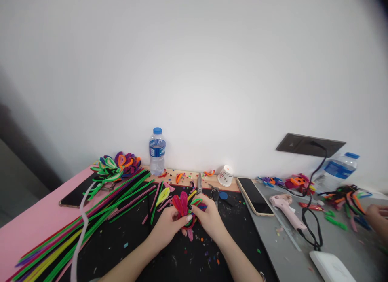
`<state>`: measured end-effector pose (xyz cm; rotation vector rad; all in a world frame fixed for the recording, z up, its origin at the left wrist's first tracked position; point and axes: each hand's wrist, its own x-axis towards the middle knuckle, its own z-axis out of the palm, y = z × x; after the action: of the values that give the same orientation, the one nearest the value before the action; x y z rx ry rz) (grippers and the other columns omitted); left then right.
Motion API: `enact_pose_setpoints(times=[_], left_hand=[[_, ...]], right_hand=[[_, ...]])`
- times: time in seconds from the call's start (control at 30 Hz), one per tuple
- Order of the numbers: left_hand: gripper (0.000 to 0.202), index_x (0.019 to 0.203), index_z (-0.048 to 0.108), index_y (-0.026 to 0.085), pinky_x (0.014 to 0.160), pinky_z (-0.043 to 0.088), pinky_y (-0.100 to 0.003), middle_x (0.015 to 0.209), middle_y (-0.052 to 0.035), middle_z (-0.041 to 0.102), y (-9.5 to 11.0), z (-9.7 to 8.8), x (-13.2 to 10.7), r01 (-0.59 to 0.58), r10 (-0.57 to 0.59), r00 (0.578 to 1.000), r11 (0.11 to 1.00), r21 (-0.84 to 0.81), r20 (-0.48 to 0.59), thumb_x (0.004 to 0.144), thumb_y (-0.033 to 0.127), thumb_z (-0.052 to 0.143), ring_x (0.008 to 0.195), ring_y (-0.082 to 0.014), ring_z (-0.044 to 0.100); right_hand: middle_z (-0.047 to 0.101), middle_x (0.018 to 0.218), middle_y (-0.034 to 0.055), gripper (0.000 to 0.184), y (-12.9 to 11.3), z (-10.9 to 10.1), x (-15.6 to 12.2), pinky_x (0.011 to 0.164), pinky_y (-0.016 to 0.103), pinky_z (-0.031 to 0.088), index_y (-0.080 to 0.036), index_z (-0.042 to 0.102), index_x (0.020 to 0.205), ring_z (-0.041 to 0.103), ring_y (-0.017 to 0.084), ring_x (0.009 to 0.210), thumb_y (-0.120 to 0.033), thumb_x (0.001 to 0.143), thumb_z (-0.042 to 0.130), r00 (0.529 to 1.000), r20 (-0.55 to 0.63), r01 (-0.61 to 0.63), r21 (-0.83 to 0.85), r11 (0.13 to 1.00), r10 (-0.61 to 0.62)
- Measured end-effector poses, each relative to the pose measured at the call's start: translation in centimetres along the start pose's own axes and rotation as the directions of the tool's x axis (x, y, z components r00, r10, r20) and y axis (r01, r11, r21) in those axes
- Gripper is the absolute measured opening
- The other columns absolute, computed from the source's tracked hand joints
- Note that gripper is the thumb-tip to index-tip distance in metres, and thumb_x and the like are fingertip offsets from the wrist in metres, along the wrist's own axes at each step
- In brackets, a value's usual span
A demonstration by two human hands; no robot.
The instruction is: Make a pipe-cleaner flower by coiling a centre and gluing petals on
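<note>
Over the black mat [130,249] I hold a pipe-cleaner flower [182,203] with red, pink, green and blue loops. My left hand [169,225] grips it from the left, thumb pressed near its centre. From the right, my right hand [209,217] pinches the flower's middle, close to a green loop. The fingertips partly hide the flower's centre. Just behind the hands lie a yellow pipe-cleaner petal [163,196] and several pink pieces. Scissors [199,183] and a bunch of keys [215,192] with a blue tag [223,195] rest beyond them.
Long pipe cleaners [91,225] and finished flowers [115,166] lie left. A water bottle [157,152] and paper cup [225,175] stand by the wall. Right are a phone [255,196], pink glue gun [287,212], power strip [331,266] and another person's hand [377,215].
</note>
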<state>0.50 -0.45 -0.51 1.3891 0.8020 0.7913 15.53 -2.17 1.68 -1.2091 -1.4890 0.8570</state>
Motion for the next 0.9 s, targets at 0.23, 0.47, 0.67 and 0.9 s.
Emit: enact_pose_setpoints(times=[0.23, 0.47, 0.67, 0.9], left_hand=[[0.026, 0.067, 0.051, 0.014, 0.046, 0.037, -0.020, 0.050, 0.0048, 0.053, -0.13, 0.01, -0.05, 0.000, 0.000, 1.000, 1.000, 0.001, 0.015, 0.075, 0.037, 0.061, 0.042, -0.0094, 0.050], [0.027, 0.067, 0.052, 0.014, 0.045, 0.036, -0.020, 0.052, 0.0043, 0.053, -0.10, 0.00, -0.01, -0.001, 0.001, 1.000, 1.000, 0.001, 0.013, 0.075, 0.038, 0.061, 0.042, -0.0096, 0.051], [0.027, 0.066, 0.053, 0.015, 0.045, 0.036, -0.021, 0.048, 0.0040, 0.055, 0.24, 0.08, -0.07, 0.005, -0.005, 1.000, 1.000, -0.004, 0.005, 0.074, 0.039, 0.062, 0.041, -0.0107, 0.051], [0.027, 0.066, 0.052, 0.015, 0.045, 0.035, -0.021, 0.048, 0.0041, 0.055, 0.35, 0.10, -0.12, 0.003, -0.003, 1.000, 1.000, -0.014, 0.010, 0.074, 0.038, 0.062, 0.041, -0.0102, 0.050]], right_hand=[[0.054, 0.068, -0.0026, 0.009, 0.10, -0.04, 0.03, 0.064, 0.023, 0.041, -0.018, 0.056, 0.066, 0.052, 0.013, 0.066, -0.011, 0.072, 0.056, 1.000, 0.004, -0.014, 0.014, 1.000, 0.014], [0.056, 0.070, -0.0021, 0.007, 0.33, 0.03, -0.03, 0.063, 0.023, 0.041, -0.018, 0.058, 0.068, 0.053, 0.013, 0.066, -0.014, 0.073, 0.056, 1.000, 0.004, -0.022, 0.025, 0.999, 0.022], [0.056, 0.069, -0.0026, 0.010, 0.19, 0.05, 0.03, 0.063, 0.023, 0.041, -0.018, 0.058, 0.066, 0.052, 0.013, 0.066, -0.012, 0.073, 0.055, 1.000, 0.001, -0.007, 0.023, 1.000, 0.007], [0.056, 0.069, -0.0023, 0.008, 0.02, -0.01, 0.07, 0.063, 0.023, 0.041, -0.018, 0.058, 0.066, 0.053, 0.013, 0.066, -0.012, 0.072, 0.056, 1.000, 0.003, -0.019, 0.018, 1.000, 0.019]])
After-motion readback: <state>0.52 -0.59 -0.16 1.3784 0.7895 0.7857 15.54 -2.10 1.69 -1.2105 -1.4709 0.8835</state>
